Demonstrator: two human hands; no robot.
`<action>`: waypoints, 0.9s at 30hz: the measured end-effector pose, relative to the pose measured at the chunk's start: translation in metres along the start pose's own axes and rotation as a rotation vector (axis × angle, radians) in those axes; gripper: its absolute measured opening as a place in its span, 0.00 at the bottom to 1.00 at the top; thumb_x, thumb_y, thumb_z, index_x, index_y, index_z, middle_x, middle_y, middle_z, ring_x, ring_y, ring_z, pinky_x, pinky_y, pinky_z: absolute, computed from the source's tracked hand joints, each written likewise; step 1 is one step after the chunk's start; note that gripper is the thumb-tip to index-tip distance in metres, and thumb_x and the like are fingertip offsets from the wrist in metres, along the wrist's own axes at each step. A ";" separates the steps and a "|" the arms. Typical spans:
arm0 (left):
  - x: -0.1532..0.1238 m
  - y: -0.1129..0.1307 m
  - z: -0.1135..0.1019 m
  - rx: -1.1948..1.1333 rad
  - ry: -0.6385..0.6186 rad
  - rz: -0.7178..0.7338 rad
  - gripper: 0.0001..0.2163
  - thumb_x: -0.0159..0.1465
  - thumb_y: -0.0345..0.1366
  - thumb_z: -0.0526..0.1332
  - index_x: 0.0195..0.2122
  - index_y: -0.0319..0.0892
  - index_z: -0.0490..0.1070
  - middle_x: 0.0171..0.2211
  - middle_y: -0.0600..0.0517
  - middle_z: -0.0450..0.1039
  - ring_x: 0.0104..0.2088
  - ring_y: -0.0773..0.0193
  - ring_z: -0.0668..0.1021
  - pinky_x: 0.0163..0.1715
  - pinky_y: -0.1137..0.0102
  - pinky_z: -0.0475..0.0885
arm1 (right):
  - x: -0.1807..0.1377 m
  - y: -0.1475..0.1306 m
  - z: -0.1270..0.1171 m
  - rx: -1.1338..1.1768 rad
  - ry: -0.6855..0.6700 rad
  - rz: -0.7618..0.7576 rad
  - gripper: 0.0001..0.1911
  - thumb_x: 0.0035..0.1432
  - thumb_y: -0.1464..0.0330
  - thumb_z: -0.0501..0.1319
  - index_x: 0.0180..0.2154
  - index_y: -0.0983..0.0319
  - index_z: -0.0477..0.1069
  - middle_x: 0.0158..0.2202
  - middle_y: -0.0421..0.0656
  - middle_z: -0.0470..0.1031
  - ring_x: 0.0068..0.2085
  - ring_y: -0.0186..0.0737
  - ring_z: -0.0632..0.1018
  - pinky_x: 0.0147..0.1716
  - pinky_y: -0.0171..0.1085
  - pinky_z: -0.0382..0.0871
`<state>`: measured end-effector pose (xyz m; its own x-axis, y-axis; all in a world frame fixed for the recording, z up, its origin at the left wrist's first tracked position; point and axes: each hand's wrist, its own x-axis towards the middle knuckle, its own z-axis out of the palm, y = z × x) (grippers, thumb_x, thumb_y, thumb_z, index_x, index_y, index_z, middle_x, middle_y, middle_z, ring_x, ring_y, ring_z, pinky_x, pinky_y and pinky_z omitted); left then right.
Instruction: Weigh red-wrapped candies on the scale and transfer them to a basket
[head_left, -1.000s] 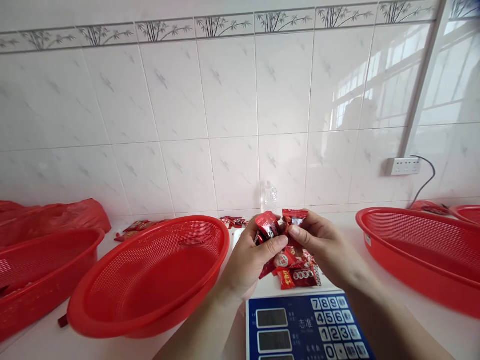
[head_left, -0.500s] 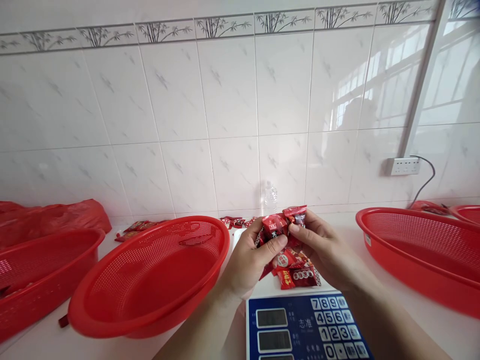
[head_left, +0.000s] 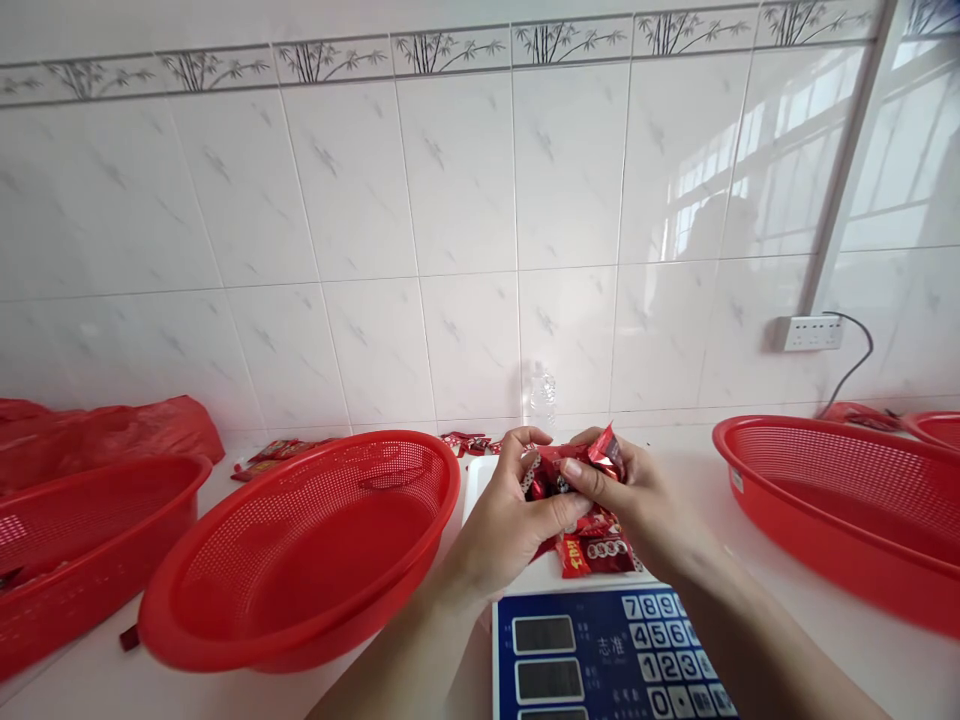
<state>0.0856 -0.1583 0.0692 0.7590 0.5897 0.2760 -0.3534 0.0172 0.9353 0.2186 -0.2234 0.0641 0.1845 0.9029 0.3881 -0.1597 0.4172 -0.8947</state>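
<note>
My left hand [head_left: 510, 510] and my right hand [head_left: 637, 490] are close together over the white pan of a digital scale [head_left: 611, 645]. Both are closed around several small red snack packets [head_left: 551, 470], thumbs nearly meeting in front. One packet's crimped end [head_left: 604, 445] sticks up by the right fingers. Just below my hands, more red packets lie on the pan, among them a dark red one with pale round marks [head_left: 600, 553]. My fingers hide part of what they hold.
Red plastic baskets stand to the left [head_left: 300, 560], far left [head_left: 90, 560] and right [head_left: 847, 520]. Behind the scale are a clear bottle [head_left: 541, 395] and loose packets [head_left: 469, 443] by the tiled wall. A red plastic bag [head_left: 150, 430] lies at the back left.
My hands have drawn closer together and curled further around the packets. The packets have tipped in my grip, one end now pointing up. Baskets and scale have stayed put.
</note>
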 end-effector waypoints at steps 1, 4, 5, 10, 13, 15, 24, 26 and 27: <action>0.001 0.000 -0.001 -0.021 0.002 -0.007 0.22 0.55 0.33 0.70 0.46 0.47 0.61 0.38 0.54 0.72 0.31 0.70 0.76 0.34 0.72 0.71 | 0.001 0.001 0.000 0.017 0.036 -0.028 0.14 0.54 0.59 0.67 0.38 0.59 0.71 0.34 0.41 0.79 0.35 0.41 0.80 0.34 0.39 0.74; 0.005 0.001 -0.003 -0.109 0.034 0.001 0.18 0.57 0.38 0.68 0.44 0.46 0.63 0.32 0.56 0.70 0.25 0.72 0.73 0.25 0.74 0.69 | 0.004 0.004 -0.003 0.063 0.180 -0.140 0.14 0.55 0.58 0.66 0.38 0.59 0.70 0.35 0.43 0.78 0.35 0.43 0.79 0.33 0.41 0.75; 0.007 0.001 -0.004 -0.144 0.063 0.026 0.16 0.58 0.39 0.67 0.44 0.46 0.64 0.32 0.56 0.70 0.25 0.70 0.74 0.24 0.74 0.69 | 0.005 0.003 -0.004 0.078 0.208 -0.170 0.14 0.55 0.58 0.66 0.39 0.59 0.70 0.36 0.44 0.78 0.37 0.44 0.79 0.34 0.42 0.75; 0.010 0.002 -0.004 -0.214 0.218 0.223 0.08 0.61 0.36 0.64 0.39 0.45 0.67 0.36 0.54 0.72 0.33 0.68 0.76 0.32 0.71 0.73 | 0.003 0.000 -0.004 0.149 0.065 -0.105 0.11 0.58 0.59 0.64 0.38 0.59 0.72 0.38 0.44 0.78 0.41 0.41 0.78 0.39 0.40 0.74; 0.008 0.002 -0.003 -0.134 0.232 0.305 0.06 0.63 0.37 0.62 0.40 0.46 0.68 0.41 0.53 0.73 0.40 0.65 0.77 0.41 0.69 0.73 | -0.001 0.001 0.002 0.125 -0.100 -0.009 0.12 0.58 0.61 0.65 0.42 0.58 0.72 0.42 0.44 0.77 0.41 0.41 0.78 0.40 0.41 0.73; 0.006 0.001 -0.002 -0.041 0.247 0.337 0.07 0.64 0.38 0.62 0.42 0.47 0.68 0.46 0.52 0.73 0.46 0.62 0.76 0.46 0.67 0.71 | -0.003 0.000 0.007 0.085 -0.162 0.005 0.14 0.57 0.62 0.66 0.44 0.59 0.72 0.43 0.45 0.76 0.41 0.40 0.77 0.41 0.41 0.72; 0.001 0.007 -0.003 -0.144 0.029 0.240 0.12 0.68 0.40 0.56 0.51 0.49 0.66 0.57 0.49 0.66 0.59 0.58 0.66 0.59 0.63 0.60 | -0.005 0.001 0.014 -0.007 -0.039 0.008 0.13 0.56 0.60 0.67 0.38 0.61 0.71 0.32 0.40 0.75 0.31 0.33 0.75 0.31 0.34 0.72; 0.000 0.009 -0.002 -0.223 -0.015 0.224 0.16 0.64 0.30 0.58 0.53 0.50 0.64 0.59 0.51 0.65 0.58 0.59 0.67 0.57 0.64 0.61 | -0.003 0.004 0.011 0.014 0.007 -0.011 0.13 0.55 0.60 0.67 0.38 0.60 0.71 0.32 0.40 0.75 0.31 0.34 0.76 0.30 0.35 0.73; -0.001 0.010 -0.002 -0.246 -0.020 0.227 0.20 0.62 0.25 0.58 0.53 0.51 0.63 0.58 0.52 0.65 0.57 0.60 0.68 0.56 0.64 0.62 | -0.002 0.006 0.010 0.023 0.024 -0.023 0.13 0.55 0.60 0.67 0.37 0.60 0.70 0.31 0.40 0.76 0.30 0.34 0.76 0.31 0.36 0.73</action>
<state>0.0804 -0.1571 0.0776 0.6555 0.5847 0.4780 -0.6345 0.0831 0.7685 0.2076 -0.2219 0.0597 0.2117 0.8905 0.4027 -0.1775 0.4402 -0.8802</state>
